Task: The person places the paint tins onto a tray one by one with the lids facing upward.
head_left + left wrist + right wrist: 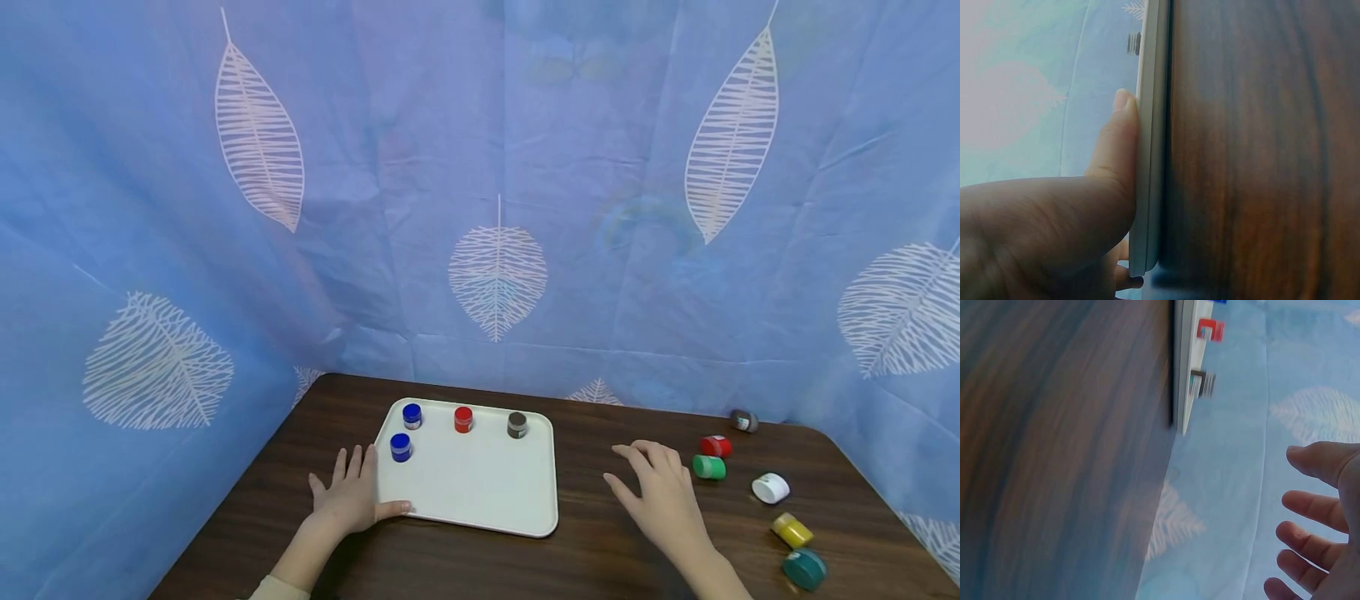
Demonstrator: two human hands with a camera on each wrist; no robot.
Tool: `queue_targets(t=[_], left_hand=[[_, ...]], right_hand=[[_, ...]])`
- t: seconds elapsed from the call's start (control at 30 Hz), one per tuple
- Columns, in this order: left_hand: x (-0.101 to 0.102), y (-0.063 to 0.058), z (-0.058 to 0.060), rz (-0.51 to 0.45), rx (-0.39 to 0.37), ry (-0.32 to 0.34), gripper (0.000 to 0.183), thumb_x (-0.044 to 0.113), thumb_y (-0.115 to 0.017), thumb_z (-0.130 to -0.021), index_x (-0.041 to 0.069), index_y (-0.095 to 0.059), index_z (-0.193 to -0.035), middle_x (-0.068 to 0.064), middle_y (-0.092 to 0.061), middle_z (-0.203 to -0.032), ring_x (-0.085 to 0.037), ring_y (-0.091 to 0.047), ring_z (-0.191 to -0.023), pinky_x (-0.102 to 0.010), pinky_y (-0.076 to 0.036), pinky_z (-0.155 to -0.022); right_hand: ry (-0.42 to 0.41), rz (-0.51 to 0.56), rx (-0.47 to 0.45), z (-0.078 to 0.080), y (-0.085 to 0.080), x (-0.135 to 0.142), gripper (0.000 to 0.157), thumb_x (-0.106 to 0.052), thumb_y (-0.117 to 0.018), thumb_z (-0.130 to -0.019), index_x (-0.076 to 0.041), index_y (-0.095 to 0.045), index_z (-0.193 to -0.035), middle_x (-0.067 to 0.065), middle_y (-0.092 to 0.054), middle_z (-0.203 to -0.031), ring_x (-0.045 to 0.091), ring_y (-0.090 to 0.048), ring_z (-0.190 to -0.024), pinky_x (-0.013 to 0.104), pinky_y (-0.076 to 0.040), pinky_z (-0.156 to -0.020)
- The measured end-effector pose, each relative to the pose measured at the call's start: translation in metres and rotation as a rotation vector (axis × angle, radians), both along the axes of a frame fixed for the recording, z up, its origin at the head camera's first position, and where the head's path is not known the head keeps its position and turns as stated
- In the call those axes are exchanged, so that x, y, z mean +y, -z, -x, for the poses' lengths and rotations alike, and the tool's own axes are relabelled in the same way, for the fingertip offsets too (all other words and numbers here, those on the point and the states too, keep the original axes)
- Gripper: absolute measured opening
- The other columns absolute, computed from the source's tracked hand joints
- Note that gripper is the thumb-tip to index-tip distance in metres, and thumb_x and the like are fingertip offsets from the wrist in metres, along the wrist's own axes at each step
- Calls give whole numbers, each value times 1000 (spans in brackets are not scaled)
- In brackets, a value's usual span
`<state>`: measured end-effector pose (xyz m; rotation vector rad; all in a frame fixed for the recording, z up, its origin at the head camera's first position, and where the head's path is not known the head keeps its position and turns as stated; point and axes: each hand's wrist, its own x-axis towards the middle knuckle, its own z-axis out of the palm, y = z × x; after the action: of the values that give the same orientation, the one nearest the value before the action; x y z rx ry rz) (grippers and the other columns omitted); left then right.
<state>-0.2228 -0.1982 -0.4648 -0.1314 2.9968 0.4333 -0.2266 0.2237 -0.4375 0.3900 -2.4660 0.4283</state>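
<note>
Two bare hands; a pale cream sleeve cuff (pixel 279 588) covers the left forearm.

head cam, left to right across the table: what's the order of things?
left hand → tray carrying two blue jars, a red jar and a brown jar → right hand → green jar → white jar → yellow jar → teal jar

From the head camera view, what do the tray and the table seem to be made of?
The tray looks like plastic: plain off-white, smooth matte surface, rounded corners and a thin raised rim, though coated metal is possible. The table looks like dark brown wood or a wood-look laminate: streaked grain with a slight sheen.
</note>
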Motion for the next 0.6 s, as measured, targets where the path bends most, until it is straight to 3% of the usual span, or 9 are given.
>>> queue_targets(t=[0.2,0.33,0.47,0.6], left_hand=[[-1,0,-1,-6,1,-7,126,81,-62,-68,-2,-21,-153,-31,-23,-157,-52,-13,-146,-84,-5,-102],[0,0,-2,-9,-1,-9,126,81,-62,-68,-2,-22,-153,-31,-24,-156,-52,-13,-146,-84,-5,-102],[2,-1,-3,-15,0,-10,125,80,-63,-68,-2,-23,-152,-31,-24,-156,-52,-14,-146,-83,-5,-102],[1,-3,-3,-12,4,-8,125,81,-63,-68,-3,-23,-152,-31,-24,-156,-52,-14,-146,-83,-6,-102]], right_hand=[[18,-7,18,-7,-3,26,43,-21,-85,-73,-7,-69,-110,15,-61,-107,38,-51,-102,59,-41,-83],[26,-11,-24,-13,-5,41,42,-21,-84,-74,-9,-69,-111,15,-62,-108,38,-51,-101,57,-40,-75],[19,-30,-60,-21,-3,58,41,-21,-84,-73,-11,-69,-110,13,-61,-108,36,-51,-100,56,-39,-78],[-43,-67,20,-26,1,78,46,-18,-89,-64,-13,-70,-105,9,-62,-103,31,-54,-93,51,-41,-78]])
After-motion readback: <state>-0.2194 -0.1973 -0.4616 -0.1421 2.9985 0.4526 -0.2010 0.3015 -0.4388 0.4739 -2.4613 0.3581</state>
